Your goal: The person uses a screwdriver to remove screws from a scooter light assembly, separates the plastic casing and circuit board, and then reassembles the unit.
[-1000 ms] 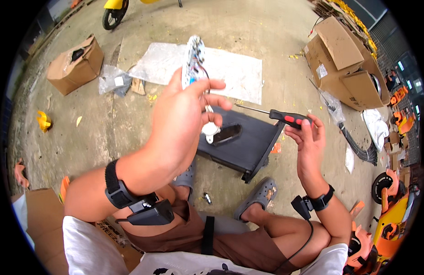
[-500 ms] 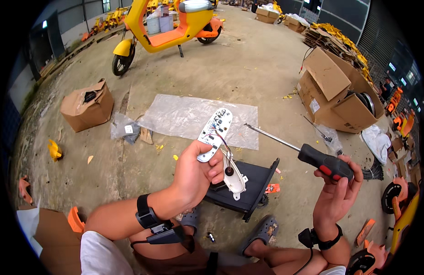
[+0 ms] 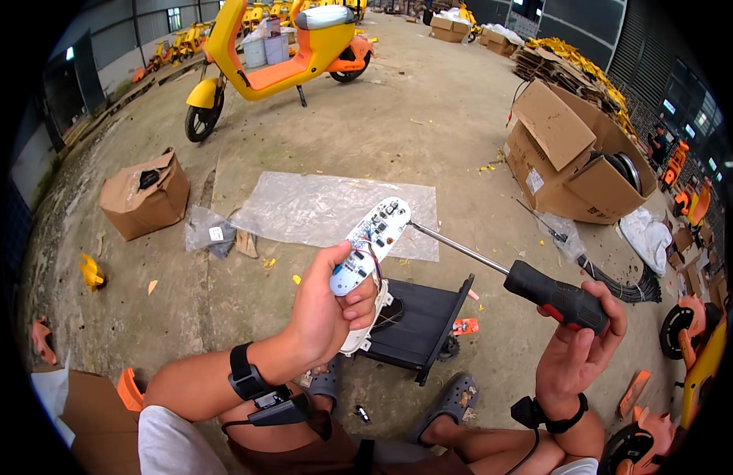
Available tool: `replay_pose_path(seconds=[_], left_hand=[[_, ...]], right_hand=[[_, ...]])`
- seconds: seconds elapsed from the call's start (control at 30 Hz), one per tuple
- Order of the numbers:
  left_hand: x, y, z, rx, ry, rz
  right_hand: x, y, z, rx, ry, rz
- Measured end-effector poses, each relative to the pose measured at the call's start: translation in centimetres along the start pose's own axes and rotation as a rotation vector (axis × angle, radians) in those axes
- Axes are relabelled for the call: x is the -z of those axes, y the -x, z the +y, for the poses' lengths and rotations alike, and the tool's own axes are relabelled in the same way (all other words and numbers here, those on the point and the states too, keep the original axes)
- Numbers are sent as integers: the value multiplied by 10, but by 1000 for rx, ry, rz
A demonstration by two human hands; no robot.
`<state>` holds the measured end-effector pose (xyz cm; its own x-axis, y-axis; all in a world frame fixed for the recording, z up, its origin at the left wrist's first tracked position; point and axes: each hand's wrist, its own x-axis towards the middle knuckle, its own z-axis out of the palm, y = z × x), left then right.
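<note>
My left hand (image 3: 328,301) pinches a white oblong circuit board (image 3: 374,241) by its lower end, its component side up, with thin coloured wires running off it. Beneath that hand a white plastic housing (image 3: 365,332) hangs by the wires, partly hidden by my fingers. My right hand (image 3: 580,348) is wrapped round the black and red handle of a screwdriver (image 3: 556,297). Its shaft points left, and the tip is at the right edge of the board's upper end; I cannot tell whether they touch. Below is a black plastic stool-like stand (image 3: 422,321).
Clear plastic sheeting (image 3: 303,206) lies on the concrete beyond my hands. An open cardboard box (image 3: 572,174) stands at the right, a smaller carton (image 3: 145,194) at the left. A yellow scooter (image 3: 283,67) is parked ahead. Black cables (image 3: 632,285) lie at the right.
The circuit board has tilted further right and the screwdriver tip has come to its edge. The white housing has swung left and down, off the middle of the black stand.
</note>
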<state>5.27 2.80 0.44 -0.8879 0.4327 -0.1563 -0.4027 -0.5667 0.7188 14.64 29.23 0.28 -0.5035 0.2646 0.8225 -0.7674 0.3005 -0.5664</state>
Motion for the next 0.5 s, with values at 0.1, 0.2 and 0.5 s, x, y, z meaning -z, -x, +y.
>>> replay_pose_path(seconds=[0.1,0.2,0.5], left_hand=[[2,1,1,1,-27,-3],[0,1,2,2,-29,34],[2,3,1,-3,-86,9]], right_hand=[[0,0,-1,28,10,-24],[2,-1,1,93,71,-10],[8,0,-1,267,226,-170]])
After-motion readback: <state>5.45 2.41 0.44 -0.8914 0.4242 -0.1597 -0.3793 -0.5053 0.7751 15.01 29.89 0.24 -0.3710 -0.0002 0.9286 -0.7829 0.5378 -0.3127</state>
